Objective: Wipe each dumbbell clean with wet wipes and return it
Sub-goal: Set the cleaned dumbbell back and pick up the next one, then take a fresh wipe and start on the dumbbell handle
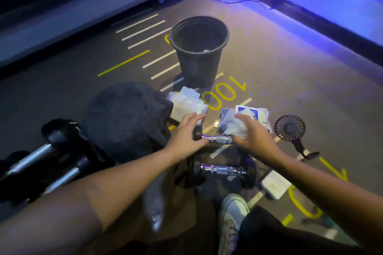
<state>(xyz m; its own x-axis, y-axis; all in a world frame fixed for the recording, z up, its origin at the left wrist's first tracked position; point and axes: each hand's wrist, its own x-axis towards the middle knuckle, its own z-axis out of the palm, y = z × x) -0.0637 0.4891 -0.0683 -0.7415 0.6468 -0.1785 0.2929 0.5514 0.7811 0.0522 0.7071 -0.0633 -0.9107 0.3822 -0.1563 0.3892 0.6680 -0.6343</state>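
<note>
lying nearest, just this side of the far dumbbell: near dumbbell, heavy, rigid. right hand fingers bunching soft wipe against its chrome; left hand fingers spreading wide, steadying its end.

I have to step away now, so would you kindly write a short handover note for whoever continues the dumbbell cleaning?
Left hand: open, steadying the far dumbbell at its left end.
Right hand: shut on a wet wipe, pressed against that dumbbell's chrome handle.
A second dumbbell lies nearer, untouched at present.
Wipe packs sit just beyond the hands; the black bin stands behind them, scraps inside.
More dumbbells lie at the left.
Left: finish this wipe, return it, do the rest.
</note>
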